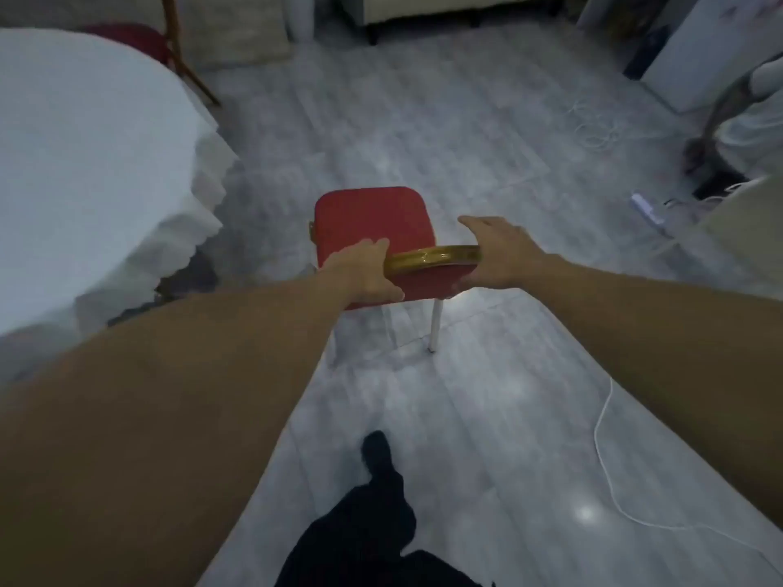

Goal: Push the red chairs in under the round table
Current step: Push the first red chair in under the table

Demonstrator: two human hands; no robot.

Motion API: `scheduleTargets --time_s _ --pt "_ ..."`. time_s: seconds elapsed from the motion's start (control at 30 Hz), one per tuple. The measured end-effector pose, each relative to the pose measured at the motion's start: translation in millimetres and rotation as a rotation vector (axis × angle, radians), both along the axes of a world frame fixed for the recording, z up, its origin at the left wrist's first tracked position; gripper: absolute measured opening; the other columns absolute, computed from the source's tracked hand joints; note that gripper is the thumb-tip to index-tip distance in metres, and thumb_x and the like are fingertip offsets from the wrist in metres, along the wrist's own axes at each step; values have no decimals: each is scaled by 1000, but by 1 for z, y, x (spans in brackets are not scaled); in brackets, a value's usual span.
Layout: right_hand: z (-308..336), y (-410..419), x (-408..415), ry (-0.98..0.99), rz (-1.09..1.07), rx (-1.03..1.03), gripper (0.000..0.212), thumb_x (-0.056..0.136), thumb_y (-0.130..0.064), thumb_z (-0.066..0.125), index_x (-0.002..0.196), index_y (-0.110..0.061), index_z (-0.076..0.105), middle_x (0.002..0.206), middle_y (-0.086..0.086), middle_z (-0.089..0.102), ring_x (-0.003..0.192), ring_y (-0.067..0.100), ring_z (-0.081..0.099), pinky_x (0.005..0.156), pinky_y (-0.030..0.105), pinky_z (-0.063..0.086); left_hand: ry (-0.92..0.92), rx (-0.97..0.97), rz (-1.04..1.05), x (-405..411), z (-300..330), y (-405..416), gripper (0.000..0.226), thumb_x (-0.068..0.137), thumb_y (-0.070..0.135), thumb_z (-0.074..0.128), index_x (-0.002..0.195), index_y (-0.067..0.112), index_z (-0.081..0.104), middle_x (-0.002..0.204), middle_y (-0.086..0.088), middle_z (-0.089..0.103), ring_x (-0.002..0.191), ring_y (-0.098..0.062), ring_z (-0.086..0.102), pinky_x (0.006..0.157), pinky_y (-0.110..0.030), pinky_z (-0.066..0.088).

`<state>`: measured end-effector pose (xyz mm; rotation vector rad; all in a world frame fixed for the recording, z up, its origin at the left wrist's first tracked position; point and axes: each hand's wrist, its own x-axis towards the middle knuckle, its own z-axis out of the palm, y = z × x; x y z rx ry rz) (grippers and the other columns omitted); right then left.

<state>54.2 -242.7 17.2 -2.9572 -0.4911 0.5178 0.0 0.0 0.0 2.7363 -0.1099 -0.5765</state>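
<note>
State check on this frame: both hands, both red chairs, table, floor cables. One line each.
left hand: closed on the gold backrest rail, left end
right hand: gripping the rail's right end
red chair: upright, out on open floor, clear of the table
gold backrest rail: held at both ends
second red chair: far side, seat partly hidden behind the table
round table: draped in white cloth
white cable: loose on floor, right

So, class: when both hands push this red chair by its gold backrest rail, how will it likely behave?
The red chair probably slides easily, since the floor looks smooth and glossy. Its thin white legs suggest it is fairly light. With the left hand and right hand pushing high up, it may tip forward if a leg catches.
</note>
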Motion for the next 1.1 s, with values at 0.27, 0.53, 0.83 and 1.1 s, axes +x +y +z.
scheduleTargets --time_s 0.27,0.53,0.83,1.1 --pt "-32 2 52 148 230 15 80 81 -35 82 153 -35 46 144 2 62 126 30 60 101 47 48 158 -55 -64 45 -21 -12 44 82 39 63 126 45 63 105 5 69 94 -24 64 76 -36 48" --pt "-31 -1 81 230 435 8 32 89 -16 66 110 -38 74 82 -7 71 71 21 65 60 32 50 157 -82 -38 53 -19 -11 49 82 28 55 126 46 67 92 4 72 87 -24 66 85 -34 52" --pt "-36 -4 136 238 666 -28 38 89 -15 63 113 -42 75 81 -5 73 68 16 65 54 31 50 113 -53 212 52 -20 -41 42 79 27 56 115 41 72 83 5 71 82 -25 64 93 -39 49" --pt "-40 5 175 206 939 -11 45 88 -20 66 115 -55 72 75 -14 69 64 9 61 55 31 49 85 -77 555 28 -23 -92 37 79 30 56 112 37 73 82 6 68 79 -24 62 81 -36 49"
